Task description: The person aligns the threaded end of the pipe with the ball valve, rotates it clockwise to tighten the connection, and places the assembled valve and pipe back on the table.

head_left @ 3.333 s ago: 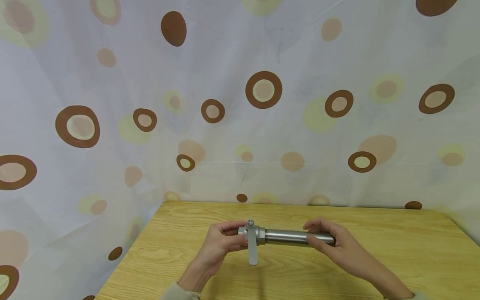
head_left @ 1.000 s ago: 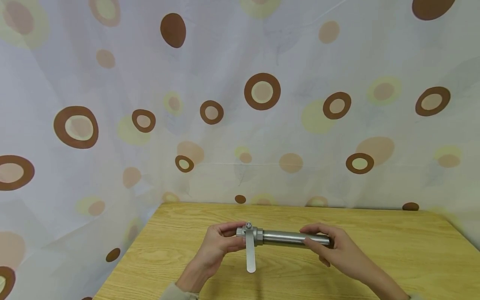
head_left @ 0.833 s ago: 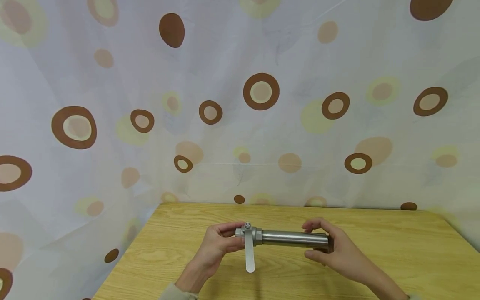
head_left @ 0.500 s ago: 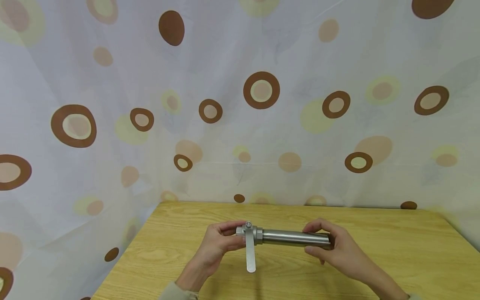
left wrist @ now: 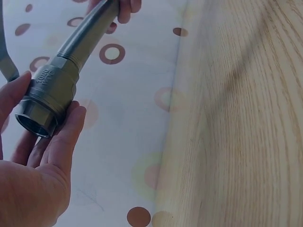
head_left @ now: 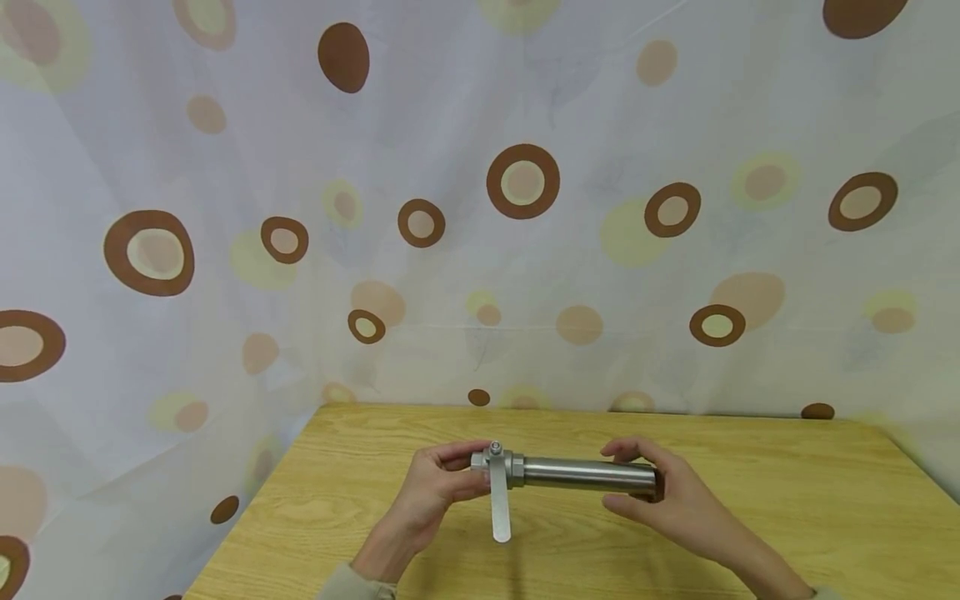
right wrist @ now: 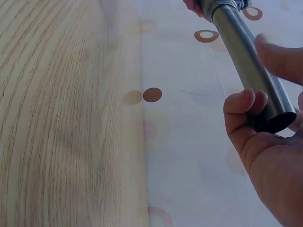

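A silver ball valve [head_left: 514,469] with a flat lever handle [head_left: 500,504] is joined to a smooth metal pipe [head_left: 585,472], both held up over the table. My left hand [head_left: 426,493] grips the valve body at its left end, thumb in front and fingers behind. In the left wrist view, the valve's open hex end [left wrist: 35,117] faces the palm. My right hand [head_left: 678,500] is around the pipe's free end. Its curled fingers [right wrist: 240,106] support the pipe from beneath in the right wrist view, while the thumb [right wrist: 279,59] lies along the other side.
A wood-grain table [head_left: 337,492] spreads beneath both hands. Behind it and on the left hangs a pale curtain [head_left: 450,108] printed with brown and yellow circles, meeting the table's back edge.
The valve and pipe have shifted slightly left since the oldest frame. My right fingers and thumb have repeatedly loosened and closed around the pipe's end. My left hand keeps its hold.
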The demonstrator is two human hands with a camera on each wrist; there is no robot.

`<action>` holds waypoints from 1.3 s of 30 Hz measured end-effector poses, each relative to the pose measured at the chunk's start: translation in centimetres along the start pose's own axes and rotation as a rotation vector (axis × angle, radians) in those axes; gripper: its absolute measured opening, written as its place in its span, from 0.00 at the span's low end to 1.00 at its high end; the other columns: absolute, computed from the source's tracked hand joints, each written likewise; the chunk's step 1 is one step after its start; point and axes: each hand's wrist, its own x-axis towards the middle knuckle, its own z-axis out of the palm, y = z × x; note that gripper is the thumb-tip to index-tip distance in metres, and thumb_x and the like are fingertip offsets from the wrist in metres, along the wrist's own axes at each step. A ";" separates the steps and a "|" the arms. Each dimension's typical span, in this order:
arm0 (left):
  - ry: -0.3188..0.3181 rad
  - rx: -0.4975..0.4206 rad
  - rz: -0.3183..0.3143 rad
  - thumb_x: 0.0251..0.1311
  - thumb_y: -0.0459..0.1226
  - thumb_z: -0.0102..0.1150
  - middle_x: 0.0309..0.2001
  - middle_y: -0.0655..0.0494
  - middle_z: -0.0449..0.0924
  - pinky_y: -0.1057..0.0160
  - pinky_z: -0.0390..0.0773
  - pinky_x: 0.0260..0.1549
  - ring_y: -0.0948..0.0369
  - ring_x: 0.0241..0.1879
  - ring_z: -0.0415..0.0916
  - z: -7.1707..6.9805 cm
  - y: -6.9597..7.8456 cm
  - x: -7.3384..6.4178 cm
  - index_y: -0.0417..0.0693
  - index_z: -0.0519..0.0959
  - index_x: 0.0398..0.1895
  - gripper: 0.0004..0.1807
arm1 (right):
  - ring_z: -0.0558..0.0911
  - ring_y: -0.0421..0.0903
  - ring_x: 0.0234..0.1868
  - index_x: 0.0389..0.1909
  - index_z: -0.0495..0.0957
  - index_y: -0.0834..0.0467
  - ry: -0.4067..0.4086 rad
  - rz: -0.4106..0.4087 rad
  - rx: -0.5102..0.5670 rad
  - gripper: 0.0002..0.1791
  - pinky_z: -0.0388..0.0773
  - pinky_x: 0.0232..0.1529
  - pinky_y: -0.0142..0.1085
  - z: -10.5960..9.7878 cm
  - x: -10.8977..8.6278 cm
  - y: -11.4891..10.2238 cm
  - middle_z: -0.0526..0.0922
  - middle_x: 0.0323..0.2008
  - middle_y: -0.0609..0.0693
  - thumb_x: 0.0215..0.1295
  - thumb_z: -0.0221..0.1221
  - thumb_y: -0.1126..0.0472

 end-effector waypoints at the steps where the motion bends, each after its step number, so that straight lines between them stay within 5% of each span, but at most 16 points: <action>1: 0.000 0.000 0.000 0.59 0.23 0.70 0.54 0.39 0.86 0.53 0.87 0.52 0.53 0.49 0.87 0.0 0.0 0.0 0.28 0.80 0.62 0.25 | 0.81 0.43 0.35 0.62 0.72 0.64 -0.010 -0.025 0.006 0.22 0.82 0.27 0.38 0.0 0.0 0.0 0.73 0.52 0.65 0.72 0.66 0.67; 8: -0.003 -0.001 0.002 0.59 0.23 0.69 0.54 0.39 0.86 0.53 0.87 0.52 0.54 0.49 0.87 0.1 0.1 0.0 0.28 0.81 0.61 0.24 | 0.75 0.43 0.23 0.55 0.72 0.61 -0.027 -0.082 0.014 0.16 0.75 0.17 0.40 0.0 0.0 -0.1 0.76 0.43 0.64 0.72 0.65 0.69; 18: -0.014 0.010 0.007 0.59 0.23 0.70 0.54 0.39 0.86 0.52 0.86 0.53 0.53 0.50 0.87 0.1 0.3 0.1 0.27 0.81 0.61 0.25 | 0.78 0.41 0.33 0.54 0.79 0.65 0.036 0.026 -0.092 0.11 0.77 0.26 0.35 -0.1 0.2 -0.3 0.82 0.44 0.58 0.80 0.59 0.62; 29: -0.009 0.004 0.002 0.59 0.23 0.70 0.54 0.39 0.86 0.52 0.86 0.53 0.53 0.49 0.87 -0.1 0.2 -0.2 0.27 0.81 0.61 0.25 | 0.85 0.46 0.43 0.59 0.70 0.64 -0.044 -0.058 0.025 0.20 0.85 0.34 0.37 0.3 0.1 0.1 0.72 0.53 0.66 0.71 0.66 0.70; 39: -0.012 0.007 0.013 0.57 0.23 0.70 0.52 0.41 0.87 0.52 0.87 0.52 0.54 0.49 0.87 -0.1 0.3 -0.1 0.27 0.81 0.60 0.25 | 0.83 0.43 0.41 0.57 0.76 0.66 -0.038 -0.041 -0.027 0.13 0.85 0.35 0.36 -0.2 0.2 -0.2 0.80 0.48 0.62 0.76 0.62 0.67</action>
